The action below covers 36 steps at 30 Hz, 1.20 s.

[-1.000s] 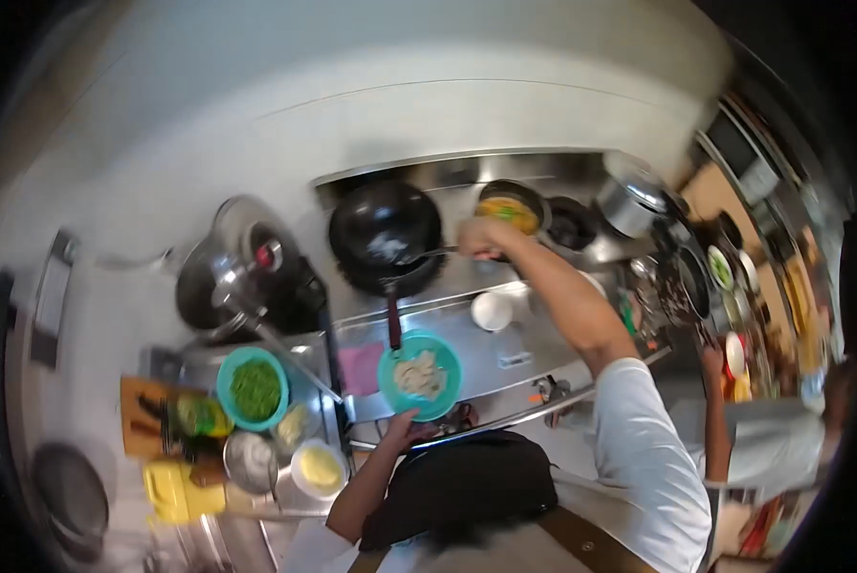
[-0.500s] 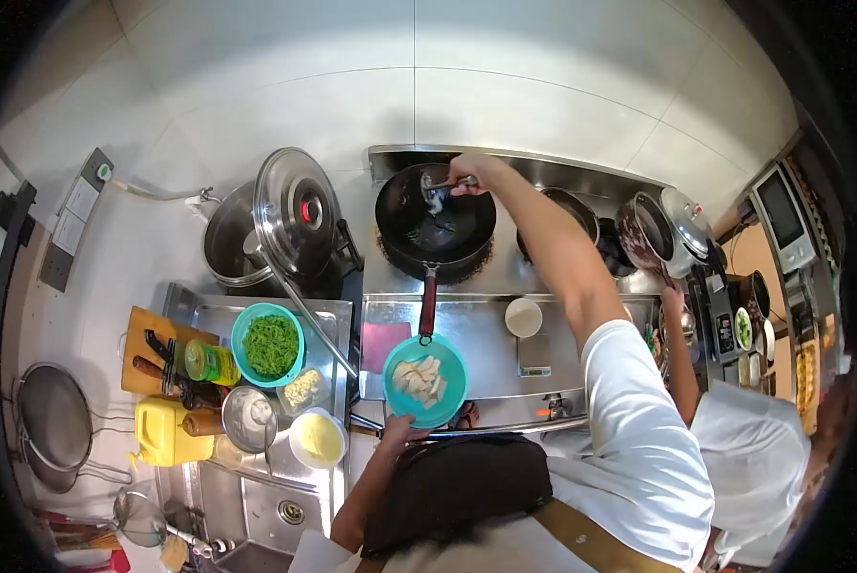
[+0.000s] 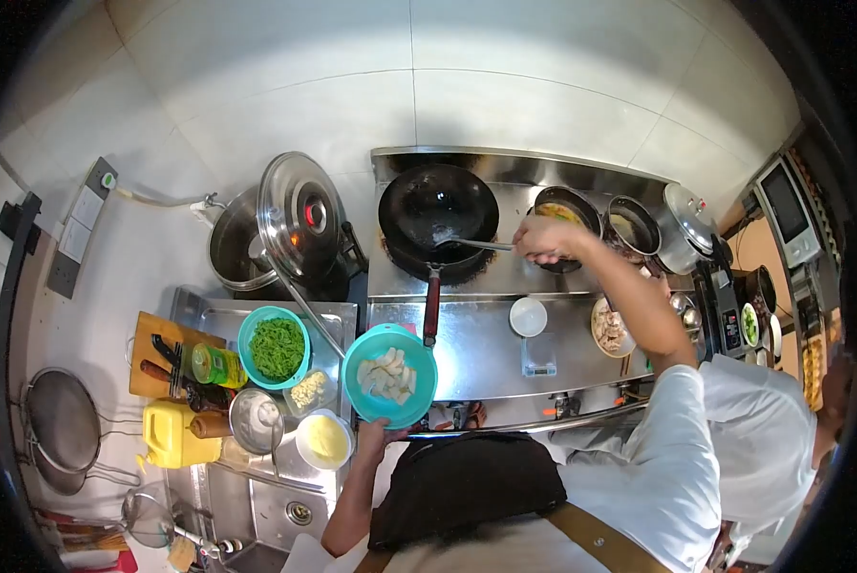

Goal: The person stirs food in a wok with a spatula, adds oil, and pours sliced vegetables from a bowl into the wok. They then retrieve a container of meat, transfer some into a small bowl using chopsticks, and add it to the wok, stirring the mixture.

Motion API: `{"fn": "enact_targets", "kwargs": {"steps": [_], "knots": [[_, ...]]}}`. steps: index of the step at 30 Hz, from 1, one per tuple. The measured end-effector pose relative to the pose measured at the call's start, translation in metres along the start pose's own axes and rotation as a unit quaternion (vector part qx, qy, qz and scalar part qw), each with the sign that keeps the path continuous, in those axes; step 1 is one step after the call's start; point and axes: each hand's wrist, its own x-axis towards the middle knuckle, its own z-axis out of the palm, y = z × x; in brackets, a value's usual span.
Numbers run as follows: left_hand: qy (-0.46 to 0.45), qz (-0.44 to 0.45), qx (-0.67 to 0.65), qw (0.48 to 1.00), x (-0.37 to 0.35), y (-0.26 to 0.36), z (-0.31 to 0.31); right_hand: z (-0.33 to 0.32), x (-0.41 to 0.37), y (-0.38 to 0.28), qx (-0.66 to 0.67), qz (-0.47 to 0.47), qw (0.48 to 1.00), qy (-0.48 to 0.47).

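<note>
My left hand (image 3: 376,433) grips the near rim of a teal bowl (image 3: 355,377), which holds pale, pinkish-white food pieces (image 3: 387,375). The bowl is tilted slightly, below and left of the wok's dark red handle (image 3: 432,315). In my right hand (image 3: 547,239) is the handle of a long metal cooking utensil (image 3: 486,244). Its head is inside the black wok (image 3: 438,196), near the close rim. Whether that head is a ladle or a spatula is too small to tell. The wok's inside looks shiny.
Right of the wok are a pan of yellowish food (image 3: 564,204) and a pot (image 3: 631,224). A white bowl (image 3: 528,317), a scale (image 3: 538,355) and a bowl of pale pieces (image 3: 608,329) line the counter. Greens (image 3: 276,350) sit left. A co-worker (image 3: 758,430) stands right.
My right hand has moved right and toward me, bringing the utensil's head to the wok's near side. The teal bowl has shifted left in my left hand. A bowl of pale pieces now shows at right.
</note>
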Motion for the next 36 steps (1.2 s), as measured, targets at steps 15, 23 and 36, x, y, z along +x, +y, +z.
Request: {"fn": "enact_targets", "kwargs": {"steps": [15, 23, 36], "knots": [[0.018, 0.042, -0.022, 0.999, 0.005, 0.013, 0.001, 0.037, 0.023, -0.016, -0.363, -0.074, 0.919, 0.138], [0.018, 0.073, -0.055, 0.996, 0.01, 0.032, 0.007, -0.002, 0.006, -0.043, -0.129, -0.035, 0.988, -0.077], [0.013, 0.138, -0.058, 0.989, 0.019, 0.068, 0.002, 0.006, 0.023, 0.04, 0.336, 0.054, 0.94, -0.009]]}}
